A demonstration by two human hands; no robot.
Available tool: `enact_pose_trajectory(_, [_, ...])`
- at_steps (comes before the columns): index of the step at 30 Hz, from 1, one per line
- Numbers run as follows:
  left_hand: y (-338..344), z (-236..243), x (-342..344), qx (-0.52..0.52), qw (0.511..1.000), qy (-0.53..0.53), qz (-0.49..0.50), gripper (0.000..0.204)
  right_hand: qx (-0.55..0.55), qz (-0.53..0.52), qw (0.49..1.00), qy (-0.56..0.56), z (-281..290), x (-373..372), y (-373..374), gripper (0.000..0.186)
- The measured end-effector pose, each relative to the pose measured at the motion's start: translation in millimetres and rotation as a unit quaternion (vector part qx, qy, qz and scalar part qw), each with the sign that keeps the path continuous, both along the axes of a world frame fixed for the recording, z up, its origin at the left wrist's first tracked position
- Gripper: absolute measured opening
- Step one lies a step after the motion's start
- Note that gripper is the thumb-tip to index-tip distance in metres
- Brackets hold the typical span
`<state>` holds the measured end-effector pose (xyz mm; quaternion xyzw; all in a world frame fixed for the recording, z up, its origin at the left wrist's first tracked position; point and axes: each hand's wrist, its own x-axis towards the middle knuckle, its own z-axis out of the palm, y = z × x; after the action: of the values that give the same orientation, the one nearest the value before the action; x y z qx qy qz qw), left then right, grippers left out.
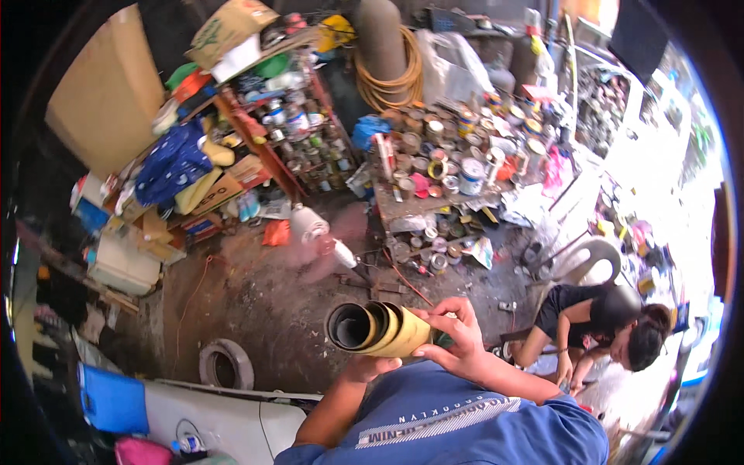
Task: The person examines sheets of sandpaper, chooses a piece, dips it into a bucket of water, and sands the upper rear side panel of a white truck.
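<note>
In front of my chest is a loosely coiled roll of sheet point(407, 329), yellow outside and dark grey inside, perhaps sandpaper. Its open end faces left and shows several nested layers. My left hand point(373, 366) is closed around the underside, thumb along the lower edge. At the other end, my right hand point(456, 335) grips the sheet between thumb and bent fingers. A small dark green patch shows between the right thumb and fingers; I cannot make out what it is.
A standing fan point(310, 232) with blurred blades is ahead. Beyond it, a workbench point(403, 208) is crowded with paint cans. A tire point(225, 364) lies at left beside a white car panel point(225, 411). At right a person point(593, 325) crouches near a grey plastic chair point(593, 256).
</note>
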<state>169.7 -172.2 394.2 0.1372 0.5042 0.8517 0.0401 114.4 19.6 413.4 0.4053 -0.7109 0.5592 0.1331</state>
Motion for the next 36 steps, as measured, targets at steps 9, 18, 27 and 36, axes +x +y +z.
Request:
enact_pose_trajectory(9, [-56, -26, 83, 0.066, 0.973, 0.011, 0.219, 0.085, 0.044, 0.066, 0.988, -0.135, 13, 28, -72, 0.032])
enact_pose_trajectory(18, [-87, -40, 161, 0.270, 0.913, -0.035, 0.304, 0.088, -0.039, 0.212, 0.929, -0.301, 10, 72, -146, 0.028])
enact_pose_trajectory(27, [-117, -57, 215, 0.309, 0.915, 0.067, 0.252, 0.085, -0.061, 0.202, 0.939, -0.271, 28, 72, -150, 0.023])
enact_pose_trajectory(36, [-117, -62, 192, 0.283, 0.930, 0.016, 0.235, 0.087, -0.112, 0.160, 0.952, -0.237, 37, 63, -119, 0.025])
